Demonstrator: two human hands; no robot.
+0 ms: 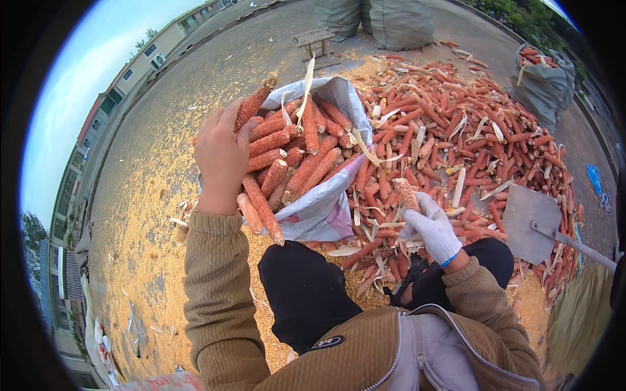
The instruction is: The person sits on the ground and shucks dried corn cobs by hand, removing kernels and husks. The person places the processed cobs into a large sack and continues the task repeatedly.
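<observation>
Corn cobs, reddish and stripped of kernels, fill a white woven sack [313, 210] that stands in front of me. My bare left hand [222, 141] is at the sack's left side, with its fingers and thumb around a red corn cob [254, 102] that points up. To the right of the sack, my right hand [430, 225], in a white knit glove, grips a paler corn cob [407, 193]. Below that hand and beyond it spreads a large heap of corn cobs [455, 117] with strips of dry husk among them. Two cobs hang over the sack's near edge.
A flat metal shovel [530, 220] rests on the heap's right side. Behind stand large woven sacks [401, 24] and a small stool [315, 41]. An open sack of cobs [543, 93] stands at upper right. Loose yellow kernels [161, 220] cover the ground at left.
</observation>
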